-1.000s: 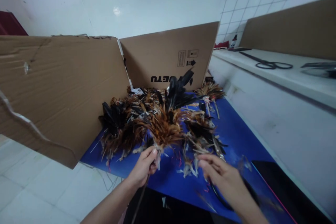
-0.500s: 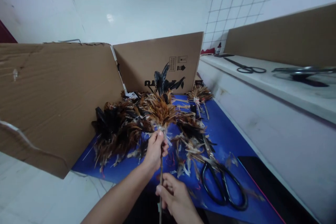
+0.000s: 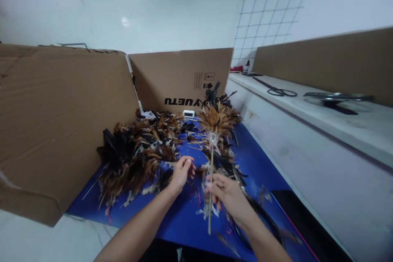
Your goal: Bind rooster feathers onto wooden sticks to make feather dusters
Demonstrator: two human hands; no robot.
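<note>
My right hand grips the thin stick handle of a feather duster, its fingers pinched round the lower half. The duster stands nearly upright, with brown feathers fanning out above a pale binding and dark feathers at the top. To its left, my left hand hovers over the blue table with loosely curled fingers, apart from the stick and holding nothing that I can see. Large black-handled scissors lie partly hidden beneath my right forearm. Loose feathers are heaped beyond my left hand.
Cardboard panels wall the blue table at left and back. A small white display device stands at the back. On the right, a white ledge carries scissors. A black flat object lies along the right edge.
The feather duster has moved right and away from me in my right hand. My left hand has let go of its stick. The view has shifted slightly.
</note>
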